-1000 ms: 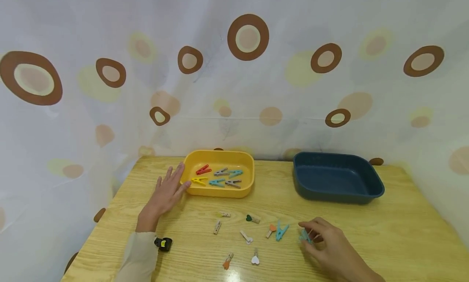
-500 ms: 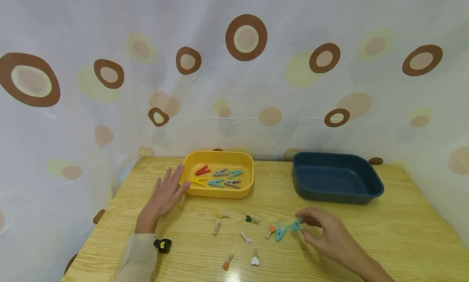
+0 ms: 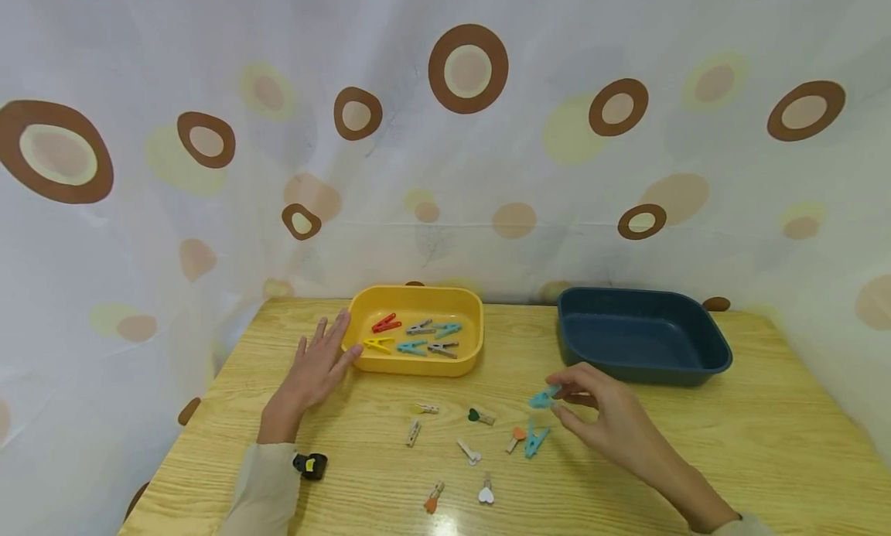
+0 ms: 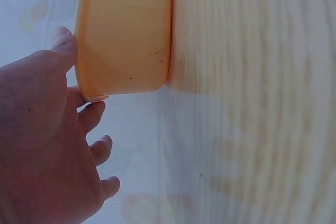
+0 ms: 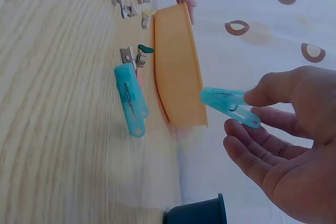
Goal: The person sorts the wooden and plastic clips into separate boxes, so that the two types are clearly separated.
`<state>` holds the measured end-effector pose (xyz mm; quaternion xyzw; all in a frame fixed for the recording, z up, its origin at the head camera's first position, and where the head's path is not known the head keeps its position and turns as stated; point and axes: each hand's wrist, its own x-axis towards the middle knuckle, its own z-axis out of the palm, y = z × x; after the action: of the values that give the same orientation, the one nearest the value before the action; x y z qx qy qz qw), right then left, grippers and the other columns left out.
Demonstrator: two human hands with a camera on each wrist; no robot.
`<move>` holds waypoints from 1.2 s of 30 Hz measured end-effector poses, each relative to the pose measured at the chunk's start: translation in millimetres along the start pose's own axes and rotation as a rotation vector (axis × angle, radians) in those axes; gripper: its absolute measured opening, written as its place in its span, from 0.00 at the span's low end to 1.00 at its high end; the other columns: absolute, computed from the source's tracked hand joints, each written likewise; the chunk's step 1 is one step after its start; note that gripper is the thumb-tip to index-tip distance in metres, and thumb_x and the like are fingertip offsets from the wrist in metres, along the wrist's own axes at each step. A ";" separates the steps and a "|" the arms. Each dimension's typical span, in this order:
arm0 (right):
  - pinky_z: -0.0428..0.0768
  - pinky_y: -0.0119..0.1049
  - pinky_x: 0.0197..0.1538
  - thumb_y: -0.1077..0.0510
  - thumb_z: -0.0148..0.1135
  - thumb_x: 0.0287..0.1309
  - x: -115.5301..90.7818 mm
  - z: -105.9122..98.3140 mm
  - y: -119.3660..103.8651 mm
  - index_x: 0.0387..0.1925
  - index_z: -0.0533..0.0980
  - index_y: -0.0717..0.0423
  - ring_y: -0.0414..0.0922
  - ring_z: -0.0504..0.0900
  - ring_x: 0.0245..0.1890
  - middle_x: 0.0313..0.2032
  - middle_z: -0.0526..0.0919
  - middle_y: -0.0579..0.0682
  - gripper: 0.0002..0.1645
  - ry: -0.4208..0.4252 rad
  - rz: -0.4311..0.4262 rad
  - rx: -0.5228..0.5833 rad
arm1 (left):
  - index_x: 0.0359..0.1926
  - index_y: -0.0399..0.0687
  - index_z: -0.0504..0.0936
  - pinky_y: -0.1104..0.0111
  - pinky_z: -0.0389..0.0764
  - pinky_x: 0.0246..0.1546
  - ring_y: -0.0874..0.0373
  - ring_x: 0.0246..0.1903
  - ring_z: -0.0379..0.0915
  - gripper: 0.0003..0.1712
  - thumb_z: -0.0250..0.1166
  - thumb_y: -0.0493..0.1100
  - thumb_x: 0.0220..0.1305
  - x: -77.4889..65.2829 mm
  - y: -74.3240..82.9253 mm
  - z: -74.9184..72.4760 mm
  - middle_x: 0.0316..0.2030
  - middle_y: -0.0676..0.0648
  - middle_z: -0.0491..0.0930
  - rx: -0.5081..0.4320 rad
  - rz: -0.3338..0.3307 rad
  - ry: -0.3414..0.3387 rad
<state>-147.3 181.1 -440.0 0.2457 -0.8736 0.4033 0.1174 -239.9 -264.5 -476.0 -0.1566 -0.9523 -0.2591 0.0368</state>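
Observation:
My right hand point(image 3: 604, 412) pinches a light-blue clothespin point(image 3: 543, 398) between thumb and fingers, held up off the table. In the right wrist view the pinched clothespin point(image 5: 226, 103) points away from the fingertips. Just below it on the table lies another light-blue clothespin point(image 3: 535, 441). My left hand point(image 3: 315, 372) rests with fingers spread at the left end of the yellow tray point(image 3: 416, 366), its thumb and fingers touching the rim. Inside that tray lie several plastic clothespins: a red one point(image 3: 386, 324), a yellow one point(image 3: 379, 345), blue ones and greyish ones.
Several small wooden clothespins with hearts lie across the middle of the table, among them a green-heart one point(image 3: 481, 417), an orange-heart one point(image 3: 515, 439) and a white-heart one point(image 3: 486, 493). A dark blue tray point(image 3: 643, 343) stands at the back right. A black strap-like object point(image 3: 311, 466) sits by the left sleeve.
My right hand has lifted the light-blue clothespin from the table and carried it up and to the left, toward the yellow tray. The left hand has stayed at the tray's rim.

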 end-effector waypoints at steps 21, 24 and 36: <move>0.86 0.37 0.44 0.68 0.64 0.68 24.7 12.9 -7.6 0.44 0.87 0.50 0.41 0.82 0.42 0.43 0.80 0.42 0.12 0.057 -0.075 0.071 | 0.83 0.43 0.43 0.31 0.34 0.70 0.35 0.79 0.32 0.42 0.45 0.59 0.82 1.0 -2.8 2.0 0.81 0.41 0.45 0.007 -0.006 0.003; 0.86 0.36 0.44 0.65 0.63 0.70 26.7 14.3 -6.2 0.46 0.87 0.48 0.38 0.82 0.41 0.43 0.81 0.40 0.12 0.059 -0.063 0.064 | 0.83 0.43 0.43 0.31 0.35 0.70 0.35 0.79 0.33 0.42 0.45 0.59 0.82 2.3 -2.4 1.8 0.81 0.41 0.44 0.011 -0.005 0.003; 0.85 0.33 0.38 0.65 0.69 0.65 47.8 33.7 -0.9 0.49 0.88 0.56 0.43 0.84 0.42 0.47 0.84 0.49 0.12 0.090 -0.091 0.080 | 0.83 0.42 0.42 0.31 0.34 0.70 0.35 0.79 0.33 0.42 0.46 0.59 0.82 1.3 -1.6 1.5 0.81 0.41 0.44 0.011 -0.008 0.005</move>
<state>-187.8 138.9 -442.0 0.2713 -0.8387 0.4425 0.1647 -241.6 -264.6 -477.9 -0.1519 -0.9543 -0.2545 0.0390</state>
